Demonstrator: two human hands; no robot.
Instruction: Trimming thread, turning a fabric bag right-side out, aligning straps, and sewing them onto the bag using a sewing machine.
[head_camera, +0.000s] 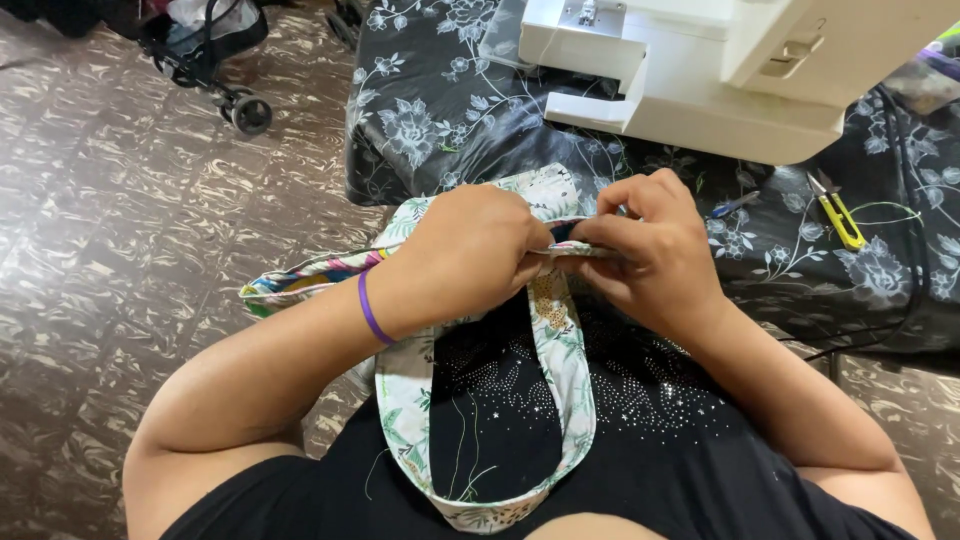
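My left hand (470, 250) and my right hand (645, 245) meet in front of my chest, both pinching a strip of leaf-and-animal printed fabric (560, 360). The strip loops down over my black top and back up to my hands. More of the same fabric, with a bright multicoloured edge (290, 282), spreads to the left under my left forearm. A purple band (372, 310) circles my left wrist. The spot where my fingertips meet on the cloth is partly hidden by my knuckles.
A white sewing machine (720, 70) stands on a table covered with a black floral cloth (430, 110). Yellow-handled thread snips (838, 215) lie on the cloth at right. A wheeled frame (235, 100) stands on the patterned brown floor (120, 230) at far left.
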